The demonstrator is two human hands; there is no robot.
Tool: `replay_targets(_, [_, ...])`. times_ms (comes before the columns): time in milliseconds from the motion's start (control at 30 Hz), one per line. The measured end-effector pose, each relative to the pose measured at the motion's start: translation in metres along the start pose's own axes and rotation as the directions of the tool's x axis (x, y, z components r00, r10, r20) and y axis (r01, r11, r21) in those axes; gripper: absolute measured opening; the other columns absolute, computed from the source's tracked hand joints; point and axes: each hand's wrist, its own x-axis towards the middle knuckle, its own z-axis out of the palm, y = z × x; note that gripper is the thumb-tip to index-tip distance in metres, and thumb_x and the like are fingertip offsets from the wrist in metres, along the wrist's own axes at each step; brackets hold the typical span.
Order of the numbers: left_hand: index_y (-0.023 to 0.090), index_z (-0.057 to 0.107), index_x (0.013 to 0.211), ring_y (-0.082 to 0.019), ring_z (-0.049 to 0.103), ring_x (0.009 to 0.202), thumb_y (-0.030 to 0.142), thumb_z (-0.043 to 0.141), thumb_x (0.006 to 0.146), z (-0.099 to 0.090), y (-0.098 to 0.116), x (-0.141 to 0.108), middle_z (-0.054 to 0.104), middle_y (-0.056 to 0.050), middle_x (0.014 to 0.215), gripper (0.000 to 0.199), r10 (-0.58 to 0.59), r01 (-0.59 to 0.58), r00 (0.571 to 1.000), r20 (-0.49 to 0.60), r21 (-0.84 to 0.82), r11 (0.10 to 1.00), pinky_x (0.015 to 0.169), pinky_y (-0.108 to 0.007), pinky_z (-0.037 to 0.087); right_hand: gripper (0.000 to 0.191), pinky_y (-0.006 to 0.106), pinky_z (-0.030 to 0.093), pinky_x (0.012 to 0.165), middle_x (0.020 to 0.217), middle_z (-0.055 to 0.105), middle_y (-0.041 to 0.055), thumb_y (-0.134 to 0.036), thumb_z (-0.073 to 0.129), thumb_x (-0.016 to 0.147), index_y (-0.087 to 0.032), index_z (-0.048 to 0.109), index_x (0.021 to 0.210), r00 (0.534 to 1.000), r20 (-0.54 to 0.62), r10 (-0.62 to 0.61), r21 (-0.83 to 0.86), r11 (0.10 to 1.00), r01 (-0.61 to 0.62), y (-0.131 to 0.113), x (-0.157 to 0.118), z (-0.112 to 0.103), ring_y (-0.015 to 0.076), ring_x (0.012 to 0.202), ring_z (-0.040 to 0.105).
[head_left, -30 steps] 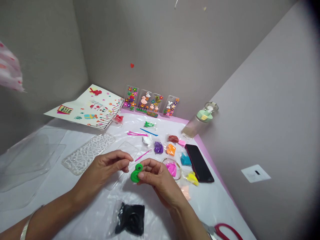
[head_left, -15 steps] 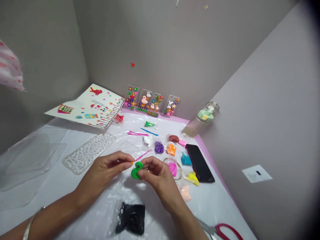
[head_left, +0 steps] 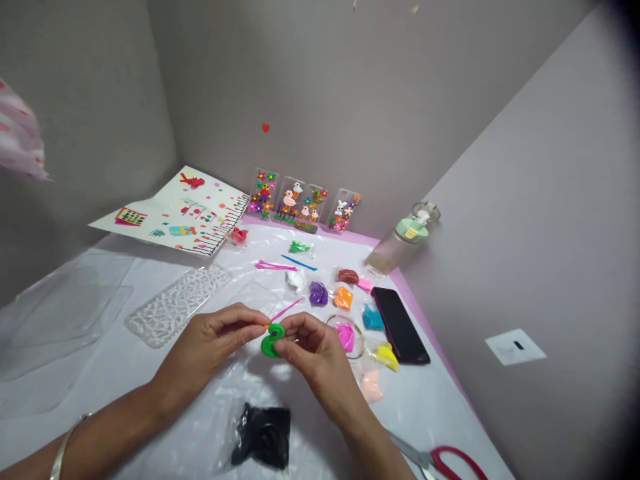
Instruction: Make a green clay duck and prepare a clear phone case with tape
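One small green clay figure (head_left: 273, 344), its two rounded parts joined, was clamped between the thumb and fingers of the right hand (head_left: 323, 357) in the head view. That edge grip seemed meant to leave the smaller part exposed towards the left hand (head_left: 200, 340). The left thumb and fingertips were together on a tiny orange piece (head_left: 266, 327), probably pinched so finely because it was so small; whether it touched the green figure I couldn't quite tell from where I stood.

Both hands were raised above the white plastic table cover (head_left: 165, 413), between the bagged black clay (head_left: 267, 437) and a slim pink plastic tool (head_left: 287, 309). Bagged purple clay (head_left: 318, 294) and bagged orange clay (head_left: 343, 298) lay beyond the right hand, perhaps wrapped against drying. Farther back, four decorated clear cases (head_left: 289, 200) stood against the grey wall (head_left: 300, 87), apparently leaned there for display.
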Motion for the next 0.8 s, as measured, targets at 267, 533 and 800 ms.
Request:
replay_targets(267, [0.033,0.081,0.084,-0.017,0.072,0.082,0.04,0.07,0.083,0.0002,-0.0017,-0.0004,0.078,0.003,0.084,0.012,0.034,-0.033,0.999,-0.012,0.01,0.999,0.078,-0.025,0.054,0.029,0.022,0.048,0.068,0.077,0.073,-0.0025,-0.032,0.09,0.066,-0.019,0.071,0.084,1.0,-0.01,-0.008,-0.017,1.0,0.008,0.0011,-0.0006,0.001,0.0108,0.072,0.065])
replay_targets(533, [0.032,0.08,0.083,-0.018,0.072,0.082,0.041,0.069,0.083,0.001,0.0003,-0.0004,0.077,0.003,0.084,0.014,0.021,-0.021,1.0,-0.017,0.03,0.999,0.078,-0.027,0.053,0.026,0.024,0.049,0.071,0.081,0.073,-0.0009,-0.035,0.086,0.073,-0.019,0.073,0.089,0.999,-0.008,-0.033,-0.092,0.995,0.032,-0.0019,-0.0019,0.0019,0.0128,0.076,0.066])
replay_targets(800, [0.032,0.08,0.087,-0.018,0.071,0.086,0.043,0.069,0.087,0.0009,-0.001,-0.002,0.076,0.003,0.088,0.015,0.025,-0.025,1.0,0.006,0.047,0.999,0.083,-0.027,0.051,0.027,0.024,0.05,0.071,0.08,0.073,0.0,-0.041,0.083,0.076,-0.019,0.075,0.09,1.0,-0.001,-0.03,-0.085,0.996,0.03,0.0008,-0.0018,0.0009,0.0126,0.074,0.066])
